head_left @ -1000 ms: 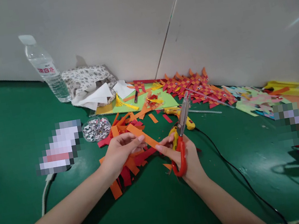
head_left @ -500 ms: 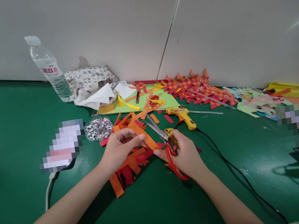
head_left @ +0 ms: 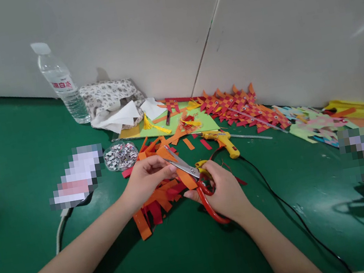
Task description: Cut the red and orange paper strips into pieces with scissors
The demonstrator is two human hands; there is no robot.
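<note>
Pinched between the thumb and fingers of my left hand (head_left: 152,177) is an orange paper strip (head_left: 186,180). My right hand (head_left: 224,190) is closed around the red handles of a pair of scissors (head_left: 189,168). The scissor blades are parted and lie along the strip, with their tips close to my left fingers. Whether the paper is between the blades or behind them I cannot tell. Below both hands, a loose pile of orange and red paper strips (head_left: 143,224) lies on the green table (head_left: 189,261).
A yellow glue gun (head_left: 227,143) with a black cord lies right of my hands. Googly eyes fill a clear dish (head_left: 121,157) at left, beside a phone (head_left: 79,177). Behind stand a water bottle (head_left: 64,88) and tissue pouch (head_left: 108,95). Woven paper fish (head_left: 233,107) lie by the wall.
The scissors have swung left, from beside the orange strip to across it, their tips now near my left fingers. My left hand has stayed almost in place.
</note>
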